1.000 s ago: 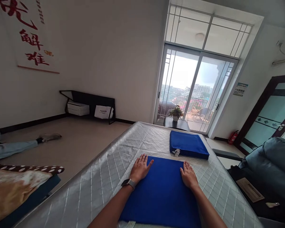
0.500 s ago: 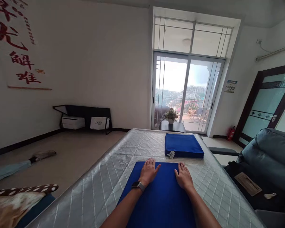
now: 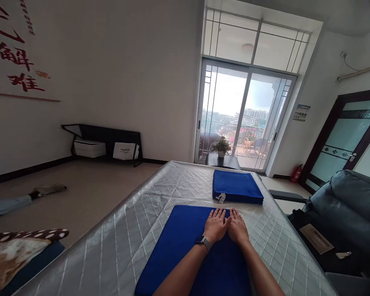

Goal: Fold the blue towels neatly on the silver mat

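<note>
The left hand [image 3: 216, 227] and right hand [image 3: 238, 228] lie flat and together, gripping nothing, on the blue fabric piece [image 3: 179, 242], which looks already smooth beneath them but lies separate from the layered blue stack [image 3: 238, 185] (white tags [image 3: 222, 198] showing) on the worktop [image 3: 135, 234] beyond them

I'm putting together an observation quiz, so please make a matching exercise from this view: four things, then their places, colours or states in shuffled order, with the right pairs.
1. left hand
2. blue stack
3. potted plant
4. fire extinguisher

A. on a small dark table
B. red, near the dark-framed door
C. palm down on the blue fabric piece, watch at its wrist
D. on the silver cover, pale tags at a corner

Pairs: 1-C, 2-D, 3-A, 4-B
</note>
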### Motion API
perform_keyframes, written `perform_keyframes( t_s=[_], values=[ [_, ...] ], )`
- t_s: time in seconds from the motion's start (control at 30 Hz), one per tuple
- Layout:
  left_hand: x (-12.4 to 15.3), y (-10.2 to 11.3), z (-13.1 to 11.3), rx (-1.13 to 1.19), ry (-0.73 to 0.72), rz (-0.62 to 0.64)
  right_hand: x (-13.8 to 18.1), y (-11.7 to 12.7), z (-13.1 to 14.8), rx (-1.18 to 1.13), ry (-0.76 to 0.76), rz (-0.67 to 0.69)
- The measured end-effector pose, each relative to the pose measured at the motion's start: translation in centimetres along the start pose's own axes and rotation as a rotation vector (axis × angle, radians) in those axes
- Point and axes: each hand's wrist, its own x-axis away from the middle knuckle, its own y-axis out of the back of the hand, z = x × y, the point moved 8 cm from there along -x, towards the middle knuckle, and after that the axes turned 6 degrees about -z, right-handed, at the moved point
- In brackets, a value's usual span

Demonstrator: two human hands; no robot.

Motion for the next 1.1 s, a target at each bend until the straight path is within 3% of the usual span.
perform_keyframes(
  t_s=[0.53,0.67,0.87,1.1],
  values=[
    [4.5,7.1,17.0,-0.268,0.262,-0.006,-0.2,0.2,0.1,0.005,-0.041,0.016],
    [5.1,7.7,18.1,-0.273,0.291,-0.030,-0.2,0.3,0.2,0.016,-0.037,0.012],
    [5.1,7.9,17.7,-0.266,0.297,-0.044,0.4,1.4,0.9,0.029,-0.030,-0.024],
    [5.2,8.2,17.5,-0.246,0.299,-0.058,2.5,3.9,1.7,0.071,0.008,-0.183]
  ],
)
